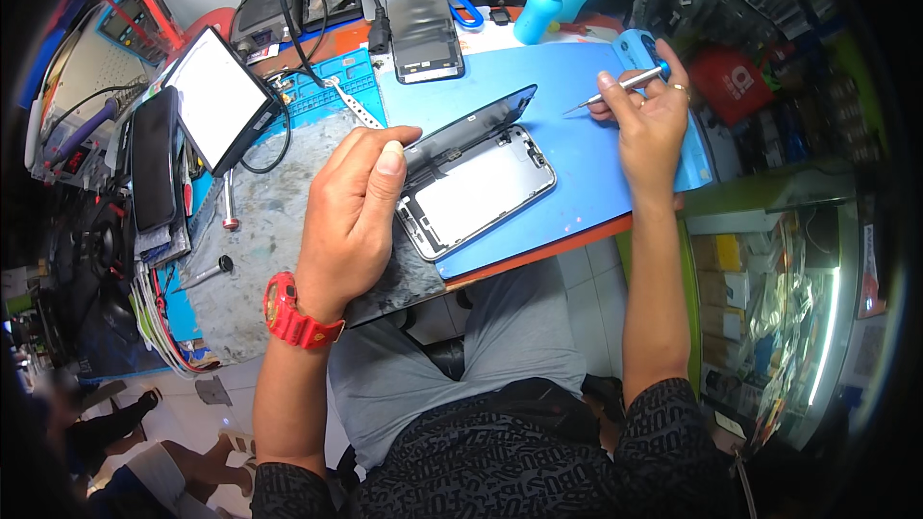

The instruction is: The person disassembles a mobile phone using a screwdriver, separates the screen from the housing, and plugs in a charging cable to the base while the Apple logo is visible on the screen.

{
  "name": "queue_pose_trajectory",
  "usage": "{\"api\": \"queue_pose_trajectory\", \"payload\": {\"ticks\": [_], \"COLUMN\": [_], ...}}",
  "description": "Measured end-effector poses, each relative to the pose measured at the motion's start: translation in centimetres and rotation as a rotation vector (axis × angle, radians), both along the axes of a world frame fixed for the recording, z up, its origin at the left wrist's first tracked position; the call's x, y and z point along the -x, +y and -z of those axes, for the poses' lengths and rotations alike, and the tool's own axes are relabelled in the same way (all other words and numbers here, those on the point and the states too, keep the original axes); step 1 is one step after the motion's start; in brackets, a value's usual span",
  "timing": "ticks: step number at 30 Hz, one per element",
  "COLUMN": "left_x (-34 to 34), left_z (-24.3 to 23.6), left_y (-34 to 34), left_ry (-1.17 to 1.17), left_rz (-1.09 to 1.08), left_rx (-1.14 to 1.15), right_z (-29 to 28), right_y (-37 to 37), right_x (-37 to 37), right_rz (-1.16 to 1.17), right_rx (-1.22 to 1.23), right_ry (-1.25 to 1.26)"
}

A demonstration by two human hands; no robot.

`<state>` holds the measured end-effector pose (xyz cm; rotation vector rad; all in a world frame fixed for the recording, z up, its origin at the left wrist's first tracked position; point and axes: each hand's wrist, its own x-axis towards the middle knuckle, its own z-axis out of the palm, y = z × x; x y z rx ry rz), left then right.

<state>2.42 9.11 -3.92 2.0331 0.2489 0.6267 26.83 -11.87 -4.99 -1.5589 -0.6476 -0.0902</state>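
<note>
An opened phone lies on the blue mat [519, 72], its white-and-black frame [481, 197] facing up. Its dark screen panel [476, 125] is lifted and tilted along the far side of the frame. My left hand [356, 197], with a red watch at the wrist, pinches the left end of this panel between thumb and fingers. To the right, my right hand [649, 120] is closed round a thin precision screwdriver [630, 83] with a blue cap. Its tip points left above the mat, apart from the phone.
Another phone screen [424, 34] lies at the mat's far edge, near two turquoise bottles [553, 5]. On the left stand a bright lit panel [221, 96] and a dark phone [155, 159]. Loose screwdrivers [229, 202] lie nearby. A glass display case [769, 327] flanks the right side.
</note>
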Motion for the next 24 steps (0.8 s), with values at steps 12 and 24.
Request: {"api": "queue_pose_trajectory", "payload": {"ticks": [12, 24], "left_x": [0.1, 0.0], "left_z": [0.1, 0.2], "left_y": [0.1, 0.0], "left_ry": [0.002, 0.003], "left_rz": [-0.003, 0.000], "left_rx": [-0.001, -0.007], "right_z": [0.2, 0.7], "right_y": [2.5, 2.8], "right_x": [5.4, 5.4], "right_rz": [-0.180, -0.182], "right_rx": [-0.174, -0.117], "right_ry": [0.041, 0.054]}}
